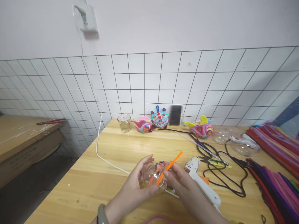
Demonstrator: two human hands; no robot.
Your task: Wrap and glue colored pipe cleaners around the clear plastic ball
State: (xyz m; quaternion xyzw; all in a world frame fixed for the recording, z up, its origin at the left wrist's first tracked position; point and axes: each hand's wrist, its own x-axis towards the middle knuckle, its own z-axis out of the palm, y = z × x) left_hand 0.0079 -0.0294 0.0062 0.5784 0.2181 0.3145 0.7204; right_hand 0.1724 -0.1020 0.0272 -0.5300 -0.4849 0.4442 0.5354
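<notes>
Head: two hands [137,183] around one clear ball [148,172].

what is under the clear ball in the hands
The wooden table lies below the clear ball; a white cord passes under the left hand. Whatever the hand hides there cannot be seen.
</notes>
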